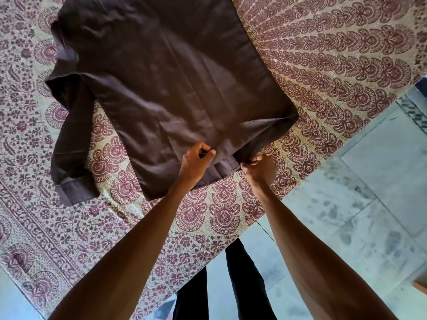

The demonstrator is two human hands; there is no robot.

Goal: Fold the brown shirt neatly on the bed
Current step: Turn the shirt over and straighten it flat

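Observation:
The brown shirt point(161, 84) lies spread flat on the bed, its hem toward me and its long left sleeve point(69, 144) stretched down the left side. The right edge is folded in straight. My left hand point(196, 161) pinches the fabric near the middle of the hem. My right hand point(260, 168) pinches the hem's edge just to the right, where a flap of cloth is turned under toward the shirt's lower right corner point(293, 117).
The bed carries a cream bedsheet with maroon floral print point(323, 54); its edge runs diagonally from lower left to upper right. Pale tiled floor point(369, 181) lies to the right. My dark trouser legs point(233, 285) stand against the bed's edge.

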